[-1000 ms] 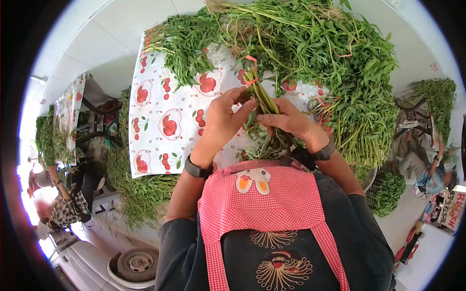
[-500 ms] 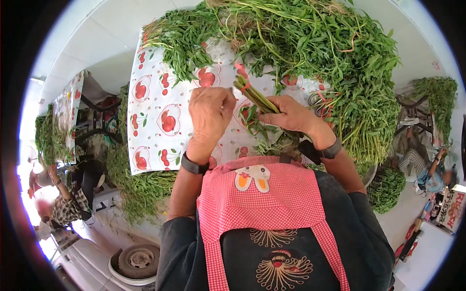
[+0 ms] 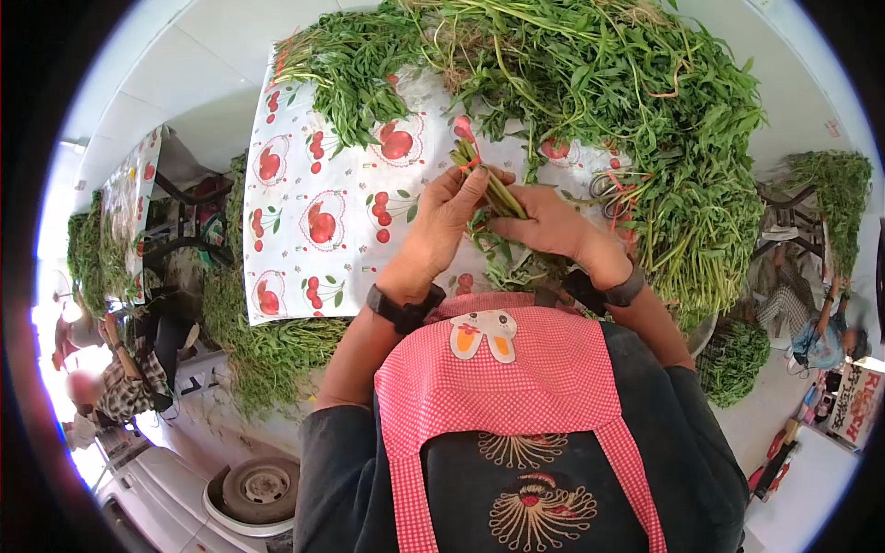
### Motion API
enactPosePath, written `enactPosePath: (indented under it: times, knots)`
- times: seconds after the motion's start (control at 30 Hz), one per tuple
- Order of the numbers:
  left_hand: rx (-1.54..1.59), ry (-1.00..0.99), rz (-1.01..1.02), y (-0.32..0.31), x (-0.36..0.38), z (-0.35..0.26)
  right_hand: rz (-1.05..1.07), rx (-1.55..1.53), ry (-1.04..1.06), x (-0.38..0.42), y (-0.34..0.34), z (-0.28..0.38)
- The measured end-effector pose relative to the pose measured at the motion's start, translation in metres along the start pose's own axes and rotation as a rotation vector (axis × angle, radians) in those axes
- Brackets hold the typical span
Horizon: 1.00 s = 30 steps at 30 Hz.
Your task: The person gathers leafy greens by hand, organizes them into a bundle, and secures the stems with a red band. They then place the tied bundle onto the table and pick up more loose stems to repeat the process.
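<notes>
A long desk runs away from the person, covered by a white cloth printed with red cherries and apples. Its far end and right side lie under a large heap of leafy green stalks, which spills over the right edge; a smaller pile of the same greens sits at the far left corner. More greens hang below the desk's left edge.

The person wears a dark top with a red-and-white checked apron and a dark band on each wrist. To the far left another person sits near a second cloth-covered desk with greens beside it, and on the right a further person is partly visible beside another green heap.

In front of the apron, both hands meet over the near part of the cloth. The right hand is clenched around the middle of a small bundle of stems, whose cut ends point up and away while its leaves hang towards the apron. The left hand has its fingertips pinched on the bundle's upper end, just where a thin red-orange band wraps the stems. The two hands touch each other around the bundle.
</notes>
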<state>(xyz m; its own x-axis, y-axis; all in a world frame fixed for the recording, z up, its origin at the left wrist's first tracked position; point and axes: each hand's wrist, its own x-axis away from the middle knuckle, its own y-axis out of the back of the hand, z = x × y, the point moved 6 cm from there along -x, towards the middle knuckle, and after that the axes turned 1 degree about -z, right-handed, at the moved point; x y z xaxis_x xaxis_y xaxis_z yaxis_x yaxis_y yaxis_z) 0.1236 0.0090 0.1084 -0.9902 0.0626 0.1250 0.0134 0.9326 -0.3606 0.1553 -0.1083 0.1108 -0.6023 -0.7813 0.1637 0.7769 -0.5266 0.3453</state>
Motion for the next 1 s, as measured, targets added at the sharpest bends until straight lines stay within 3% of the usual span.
enactPosePath:
  times: [0.07,0.13,0.17,0.23,0.3,0.37,0.5,0.53,0.6,0.73,0.8,0.93,1.0]
  knots:
    - [0.054,0.021,-0.005,-0.006,0.001,0.003,-0.043,0.115,0.045,0.001,0.005,0.008]
    - [0.040,0.013,-0.003,-0.014,0.006,-0.001,0.005,0.473,-0.006,0.009,0.019,0.031]
    - [0.040,0.015,-0.003,-0.015,0.006,0.002,0.005,0.471,-0.008,0.011,0.023,0.031]
    - [0.265,-0.005,-0.049,-0.013,0.004,0.005,-0.177,0.540,0.141,0.013,0.042,0.041]
    - [0.214,0.024,-0.016,-0.011,0.003,0.005,-0.190,0.540,0.166,0.011,0.051,0.053]
    - [0.213,0.032,0.073,-0.018,0.005,0.007,-0.452,0.524,0.415,0.012,0.060,0.083]
    - [0.270,0.029,0.062,-0.025,0.009,0.011,-0.446,0.720,0.605,0.000,0.049,0.085]
    - [0.276,0.021,0.065,-0.025,0.008,0.012,-0.445,0.719,0.607,-0.001,0.051,0.080]
    - [0.282,0.010,0.064,-0.024,0.009,0.011,-0.196,0.740,0.370,-0.010,0.049,0.060]
    - [0.298,0.039,0.054,-0.023,0.010,0.013,-0.376,0.624,0.453,-0.006,0.047,0.074]
    - [0.311,0.043,0.063,-0.023,0.011,0.015,-0.530,0.597,0.637,0.001,0.048,0.091]
    - [0.335,0.037,0.112,-0.028,0.009,0.015,-0.481,0.754,0.684,-0.005,0.049,0.075]
    - [0.359,0.032,0.120,-0.029,0.010,0.014,-0.314,0.713,0.512,-0.009,0.050,0.062]
